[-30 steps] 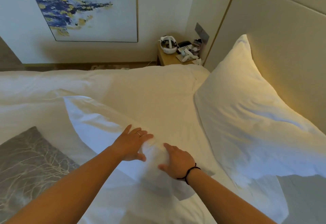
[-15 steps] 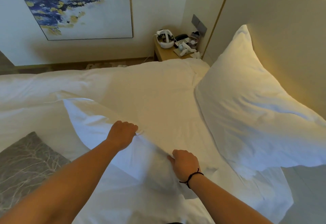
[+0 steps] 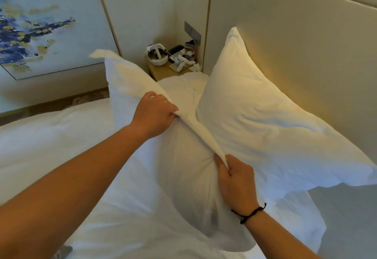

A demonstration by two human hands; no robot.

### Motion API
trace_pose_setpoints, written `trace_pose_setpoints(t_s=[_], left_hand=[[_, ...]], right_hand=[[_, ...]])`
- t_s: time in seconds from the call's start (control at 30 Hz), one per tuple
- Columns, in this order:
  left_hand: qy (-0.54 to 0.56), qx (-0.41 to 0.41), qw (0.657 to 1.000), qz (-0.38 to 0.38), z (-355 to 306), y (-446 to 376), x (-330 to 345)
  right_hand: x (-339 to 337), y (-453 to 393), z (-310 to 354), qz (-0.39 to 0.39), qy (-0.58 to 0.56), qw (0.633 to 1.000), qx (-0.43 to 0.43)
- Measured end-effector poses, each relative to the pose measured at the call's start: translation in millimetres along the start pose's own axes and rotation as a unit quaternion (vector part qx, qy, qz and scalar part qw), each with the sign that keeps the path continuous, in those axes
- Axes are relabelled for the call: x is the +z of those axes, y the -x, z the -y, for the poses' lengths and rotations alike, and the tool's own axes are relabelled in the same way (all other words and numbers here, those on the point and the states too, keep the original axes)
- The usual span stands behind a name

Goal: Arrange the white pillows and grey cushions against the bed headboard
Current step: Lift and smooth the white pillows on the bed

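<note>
A risk is seen straight away: the held pillow (image 3: 183, 156) is gripped only by its thin top seam, so the fabric could be pulled through the fingers and the pillow dropped back onto the duvet (image 3: 61, 146) if it is swung too hard. It could also be knocked against the propped pillow (image 3: 265, 116), which is leaned against the headboard (image 3: 295, 44) and might be toppled or slid sideways. The bedside table (image 3: 163, 71), crowded with small items, is near the raised corner of the held pillow, and something there could be swept off by a wide swing.

The hands are taken next. The left hand (image 3: 155, 114) is curled tightly round the upper edge of the held pillow, fabric bunched in the fist. The right hand (image 3: 234, 179) is clenched on the same edge lower down, the seam pinched between thumb and fingers; a dark cord is worn at that wrist. The hands are kept apart, with the seam stretched taut between them.

The held pillow is raised on end above the duvet, just beside the propped pillow, not yet set against the headboard
</note>
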State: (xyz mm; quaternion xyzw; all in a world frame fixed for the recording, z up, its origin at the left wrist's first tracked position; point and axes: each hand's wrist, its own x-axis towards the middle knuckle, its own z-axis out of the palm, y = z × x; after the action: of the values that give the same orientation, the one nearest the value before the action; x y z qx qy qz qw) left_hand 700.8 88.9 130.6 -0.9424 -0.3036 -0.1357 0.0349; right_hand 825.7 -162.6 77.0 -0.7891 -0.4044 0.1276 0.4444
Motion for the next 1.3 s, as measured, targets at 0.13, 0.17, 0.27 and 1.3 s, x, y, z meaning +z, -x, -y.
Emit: trace_pose_setpoints(t_s=[0.13,0.17,0.27,1.3], left_hand=[[0.045,-0.068,0.996,0.048,-70.1,-63.8,31.7],[0.076,-0.085,0.99,0.087,-92.7,-66.5,50.1],[0.221,-0.164,0.921,0.276,-160.2,-35.5,118.4],[0.413,-0.301,0.817,0.267,-192.3,73.5,197.1]], right_hand=[[-17.1,-51.3,-47.5,-0.039,-0.006,0.997,0.066],[-18.9,-68.8,-66.7,-0.026,0.021,0.995,0.097],[-22.8,-106.5,-133.7,0.078,0.11,0.968,0.21],[-25.3,-68.8,-170.3,0.104,0.301,0.948,-0.024]])
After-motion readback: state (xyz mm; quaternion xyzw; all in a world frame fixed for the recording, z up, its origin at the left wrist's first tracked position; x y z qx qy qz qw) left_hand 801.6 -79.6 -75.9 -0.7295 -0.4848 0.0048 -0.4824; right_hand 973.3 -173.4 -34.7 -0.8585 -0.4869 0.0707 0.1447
